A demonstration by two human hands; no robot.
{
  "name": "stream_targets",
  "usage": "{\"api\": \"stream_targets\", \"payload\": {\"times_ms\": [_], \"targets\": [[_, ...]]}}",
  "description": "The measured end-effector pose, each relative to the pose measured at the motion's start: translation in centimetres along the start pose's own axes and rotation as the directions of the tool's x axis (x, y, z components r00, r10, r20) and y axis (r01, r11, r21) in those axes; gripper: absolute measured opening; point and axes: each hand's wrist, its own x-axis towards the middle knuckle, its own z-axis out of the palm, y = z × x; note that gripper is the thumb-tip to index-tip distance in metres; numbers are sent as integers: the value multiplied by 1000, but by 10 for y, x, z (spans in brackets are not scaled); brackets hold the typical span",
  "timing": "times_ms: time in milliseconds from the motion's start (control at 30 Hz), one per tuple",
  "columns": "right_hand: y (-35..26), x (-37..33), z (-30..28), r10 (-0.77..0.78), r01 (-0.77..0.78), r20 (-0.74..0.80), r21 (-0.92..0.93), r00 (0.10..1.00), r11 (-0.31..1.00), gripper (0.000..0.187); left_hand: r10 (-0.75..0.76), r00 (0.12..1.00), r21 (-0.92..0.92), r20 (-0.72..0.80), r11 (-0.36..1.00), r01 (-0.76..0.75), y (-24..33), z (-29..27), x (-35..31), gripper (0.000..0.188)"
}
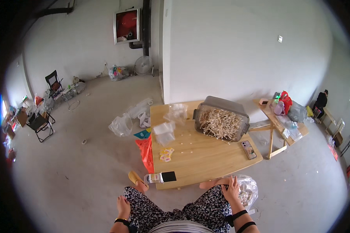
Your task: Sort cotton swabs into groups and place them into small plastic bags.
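Trousers (144, 205) alongside, held left hand (123, 206) with fingers loosely curled; rested right hand (231, 190) over their right leg, with fingers slightly spread, near a clear bag (249, 191). Beyond, saw a grey bin (226, 102) of sticks (220, 123) tipped on the table (200, 165).

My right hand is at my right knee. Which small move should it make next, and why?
Perhaps lift the right hand toward the thin sticks: the hand looks open and empty, and the grey bin is tipped on the table with its mouth toward you, showing many loose sticks inside.
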Motion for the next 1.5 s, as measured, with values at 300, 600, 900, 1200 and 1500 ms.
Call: {"api": "stream_targets", "payload": {"times_ms": [300,600,900,1200,1500], "targets": [[25,-27,6,30,-19,-132,80,991,997,66,131,848,87,514,975,-203,19,-42,-13,32],[23,-28,-1,-15,29,-112,132,994,991,57,456,716,-151,528,880,-449,82,-52,-48,20],[53,12,-5,87,-64,-209,113,974,991,42,679,728,-91,91,734,-673,162,-63,-29,8],[-14,135,-19,-13,51,-151,247,988,968,43,721,589,-205,365,680,-704,239,-18,-18,15],[-82,266,-42,-115,124,-47,272,992,954,50,815,471,-216,339,554,-804,296,109,38,38]]}}
